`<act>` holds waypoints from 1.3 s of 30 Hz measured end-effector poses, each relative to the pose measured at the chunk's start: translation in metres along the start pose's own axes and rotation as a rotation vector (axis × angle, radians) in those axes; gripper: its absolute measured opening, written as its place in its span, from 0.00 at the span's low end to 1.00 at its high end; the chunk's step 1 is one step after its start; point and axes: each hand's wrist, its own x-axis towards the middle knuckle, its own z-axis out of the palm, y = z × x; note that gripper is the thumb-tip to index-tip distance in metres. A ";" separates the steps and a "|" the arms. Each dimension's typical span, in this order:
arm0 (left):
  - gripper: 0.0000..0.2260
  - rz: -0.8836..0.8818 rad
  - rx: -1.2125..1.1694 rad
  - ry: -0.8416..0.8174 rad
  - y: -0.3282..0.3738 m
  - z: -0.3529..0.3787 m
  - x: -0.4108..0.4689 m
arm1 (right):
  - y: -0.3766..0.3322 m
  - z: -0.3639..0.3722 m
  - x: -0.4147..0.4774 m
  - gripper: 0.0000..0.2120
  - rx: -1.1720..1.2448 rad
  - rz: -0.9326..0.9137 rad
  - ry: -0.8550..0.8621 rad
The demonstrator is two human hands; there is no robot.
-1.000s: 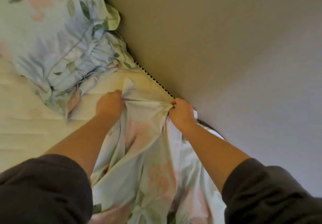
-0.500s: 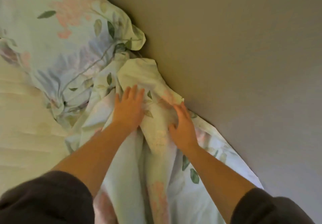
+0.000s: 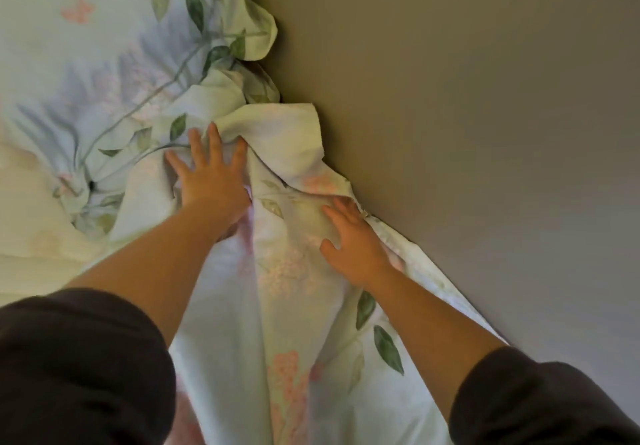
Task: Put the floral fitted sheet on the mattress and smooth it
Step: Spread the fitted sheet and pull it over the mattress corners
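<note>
The floral fitted sheet [image 3: 284, 306], pale with pink blooms and green leaves, lies rumpled along the mattress edge beside the wall. Its far part is bunched in a heap [image 3: 114, 74] at the upper left. My left hand [image 3: 211, 181] lies flat on the sheet with fingers spread, just below a raised fold. My right hand [image 3: 353, 240] presses flat on the sheet close to the wall, fingers straight. The bare cream quilted mattress [image 3: 31, 236] shows at the left.
A plain beige-grey wall [image 3: 467, 115] runs diagonally along the right of the bed, touching the sheet's edge. My dark sleeves fill the bottom corners.
Both hands let go of the sheet's edge and opened flat on the cloth. The sheet now covers the mattress edge by the wall, and my hands have slid forward toward the heap.
</note>
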 end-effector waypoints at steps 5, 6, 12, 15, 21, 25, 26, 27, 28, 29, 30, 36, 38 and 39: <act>0.23 0.558 -0.027 0.244 0.042 0.003 -0.020 | 0.002 0.002 0.015 0.31 -0.021 0.019 -0.008; 0.26 0.642 -0.048 0.172 0.048 0.008 -0.020 | 0.000 -0.003 0.019 0.32 0.058 0.025 0.013; 0.33 0.218 -0.054 -0.099 0.047 0.011 0.024 | 0.008 0.023 -0.021 0.30 -0.242 0.154 0.091; 0.32 0.130 -0.132 -0.114 0.061 0.001 0.027 | 0.006 0.033 -0.023 0.32 -0.266 0.251 0.111; 0.23 0.580 -0.043 0.158 0.082 0.014 -0.015 | 0.008 0.032 -0.023 0.35 -0.277 0.234 0.048; 0.24 0.814 -0.009 0.132 0.090 0.025 -0.038 | 0.021 0.033 -0.077 0.32 -0.302 0.303 0.091; 0.26 0.814 -0.022 0.055 0.094 0.028 -0.042 | 0.024 0.034 -0.089 0.31 -0.315 0.343 0.100; 0.29 0.791 -0.025 -0.022 0.098 0.029 -0.044 | 0.027 0.034 -0.098 0.31 -0.335 0.371 0.121; 0.31 0.750 -0.023 -0.065 0.104 0.027 -0.042 | 0.031 0.032 -0.101 0.30 -0.347 0.389 0.139; 0.31 0.698 -0.018 -0.080 0.110 0.023 -0.036 | 0.034 0.029 -0.099 0.30 -0.345 0.400 0.143; 0.32 0.640 -0.012 -0.090 0.116 0.019 -0.031 | 0.037 0.026 -0.094 0.30 -0.330 0.401 0.139; 0.39 0.422 0.084 -0.223 0.154 0.021 -0.065 | 0.054 0.021 -0.110 0.29 -0.309 0.287 0.125; 0.40 0.529 0.088 -0.226 0.157 0.027 -0.091 | 0.067 0.021 -0.142 0.28 -0.323 0.316 0.126; 0.38 0.611 0.091 -0.192 0.160 0.027 -0.106 | 0.075 0.019 -0.162 0.27 -0.323 0.353 0.139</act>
